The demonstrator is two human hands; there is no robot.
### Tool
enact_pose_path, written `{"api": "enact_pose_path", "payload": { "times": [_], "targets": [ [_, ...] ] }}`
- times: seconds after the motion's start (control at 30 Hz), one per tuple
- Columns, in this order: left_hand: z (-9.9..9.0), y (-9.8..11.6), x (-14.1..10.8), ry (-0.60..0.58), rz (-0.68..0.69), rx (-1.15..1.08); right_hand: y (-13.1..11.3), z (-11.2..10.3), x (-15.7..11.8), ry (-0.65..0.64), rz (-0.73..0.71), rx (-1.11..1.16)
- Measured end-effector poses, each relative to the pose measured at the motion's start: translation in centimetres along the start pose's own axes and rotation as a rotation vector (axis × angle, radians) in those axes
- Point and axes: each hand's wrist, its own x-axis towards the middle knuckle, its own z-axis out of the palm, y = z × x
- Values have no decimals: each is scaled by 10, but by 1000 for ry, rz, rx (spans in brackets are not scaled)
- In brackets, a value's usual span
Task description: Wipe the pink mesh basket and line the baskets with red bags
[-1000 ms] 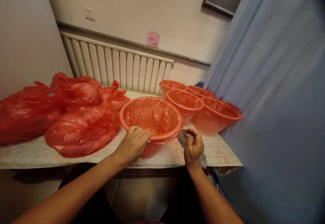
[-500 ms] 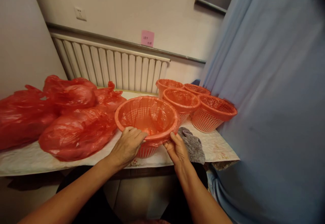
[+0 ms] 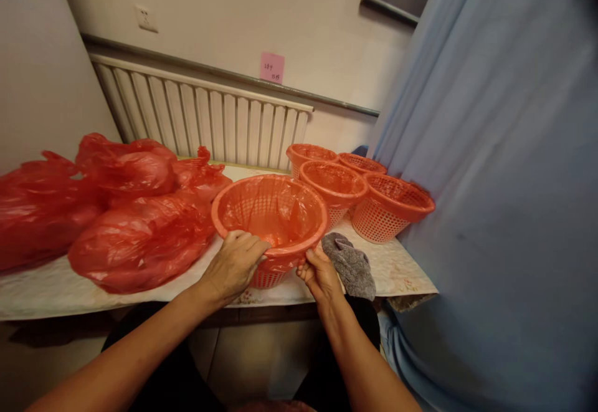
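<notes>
A red perforated plastic basket (image 3: 271,278) stands upright in front of me on the covered table. Its inside is lined with a thin red plastic bag (image 3: 261,212), folded outward over the rim. My left hand (image 3: 236,265) grips the near-left part of the rim, fingers on top. At the near-right side, my right hand (image 3: 322,275) is closed, with thumb and fingers pinching the bag's edge just below the rim. A grey cloth (image 3: 350,265) lies just right of that hand.
Several similar lined baskets (image 3: 383,215) stand at the back right, beside a blue curtain (image 3: 495,181). Full, knotted red plastic bags (image 3: 144,237) crowd the left of the table (image 3: 42,297). A white radiator (image 3: 210,116) runs along the wall behind.
My right hand has shifted slightly left along the underside of the rim, its fingers curling in more. My left hand keeps its hold, and the basket stays in place.
</notes>
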Motion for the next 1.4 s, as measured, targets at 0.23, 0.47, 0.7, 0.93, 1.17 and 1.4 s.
{"api": "enact_pose_path", "payload": {
  "times": [0.23, 0.47, 0.7, 0.93, 1.17, 1.4],
  "targets": [
    [-6, 4, 3, -21, -60, 26, -14, -20, 6, 250, -58, -239],
    [-2, 5, 0, 22, -25, 39, -77, 5, -9, 85, -1012, -1212],
    [-2, -26, -8, 44, 45, 31, -80, 18, 21, -644, -1193, -1959],
    [-19, -22, -4, -1, 59, 24, -42, 46, 4, -394, -1230, -2022],
    [-1, -32, -5, 13, 163, 169, -44, 52, 6, -513, -1190, -2036],
    [-17, -46, -9, -71, 59, -61, -71, 10, 20, -546, -1060, -1903]
  ]
}}
